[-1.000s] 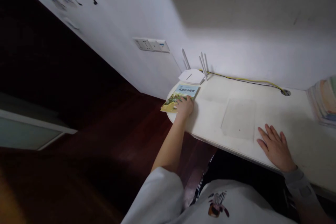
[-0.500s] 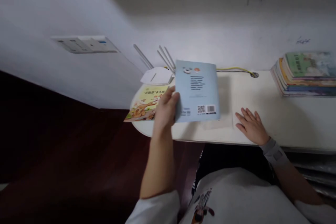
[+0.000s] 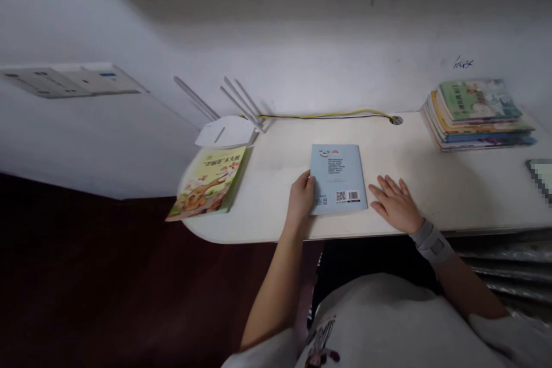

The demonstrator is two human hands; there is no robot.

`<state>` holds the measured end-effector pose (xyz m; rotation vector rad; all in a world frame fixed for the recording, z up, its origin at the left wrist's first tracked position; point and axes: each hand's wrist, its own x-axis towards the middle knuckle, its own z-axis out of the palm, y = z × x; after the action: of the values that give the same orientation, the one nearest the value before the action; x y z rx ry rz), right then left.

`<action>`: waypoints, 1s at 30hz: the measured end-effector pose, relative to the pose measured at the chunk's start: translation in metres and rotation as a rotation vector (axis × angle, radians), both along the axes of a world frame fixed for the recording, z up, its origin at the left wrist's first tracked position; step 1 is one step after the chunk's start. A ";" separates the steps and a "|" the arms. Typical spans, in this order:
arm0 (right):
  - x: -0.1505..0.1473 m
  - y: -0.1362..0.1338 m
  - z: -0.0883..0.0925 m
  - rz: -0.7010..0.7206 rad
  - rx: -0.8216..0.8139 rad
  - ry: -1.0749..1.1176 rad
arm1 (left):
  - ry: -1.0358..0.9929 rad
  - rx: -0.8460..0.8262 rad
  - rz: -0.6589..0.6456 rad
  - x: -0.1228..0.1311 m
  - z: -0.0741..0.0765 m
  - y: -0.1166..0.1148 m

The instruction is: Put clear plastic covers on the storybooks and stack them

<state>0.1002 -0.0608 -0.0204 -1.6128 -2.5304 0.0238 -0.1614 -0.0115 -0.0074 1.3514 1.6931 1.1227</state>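
Observation:
A thin light-blue book with a barcode and printed text on its back cover is low over the white desk, at or just above the surface. My left hand grips its left edge, thumb on the cover and fingers partly hidden beneath. Just right of the book, my right hand rests palm down on the desk, fingers spread, holding nothing. A grey band wraps that wrist. Farther left lies a yellow-green picture book on top of at least one other, its lower left corner past the desk's rounded end.
Behind the yellow-green book stands a white router with several antennas. A yellow cable runs along the wall to a hole in the white desk. Several stacked books are at the back right. A wall socket panel is at left.
My left hand has lowered the light-blue book from above the desk and moved it right, away from the yellow-green book. My right hand stays flat. The view has shifted right.

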 end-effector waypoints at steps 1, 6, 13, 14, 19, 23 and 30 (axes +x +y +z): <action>0.000 0.000 0.000 -0.001 0.000 0.001 | 0.118 0.006 -0.005 -0.002 0.000 -0.001; 0.001 0.000 -0.003 0.004 0.013 0.006 | 0.473 0.042 0.021 -0.002 -0.007 -0.008; 0.003 0.001 -0.007 0.009 0.043 0.007 | 0.441 0.160 0.007 0.007 -0.021 -0.018; 0.003 0.001 -0.007 0.011 0.043 0.006 | 0.434 0.161 0.001 0.007 -0.021 -0.018; 0.002 0.000 -0.005 0.020 0.054 -0.004 | 0.283 0.138 0.014 0.004 -0.014 -0.020; 0.002 -0.001 -0.004 0.035 0.067 -0.020 | -0.149 0.129 -0.003 0.006 0.001 -0.030; 0.001 -0.001 -0.003 0.055 0.025 0.008 | -0.012 0.374 -0.191 0.054 0.012 -0.043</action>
<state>0.1016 -0.0623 -0.0237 -1.5316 -2.5581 0.0048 -0.1075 -0.0549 0.0049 1.6898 1.3534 1.3749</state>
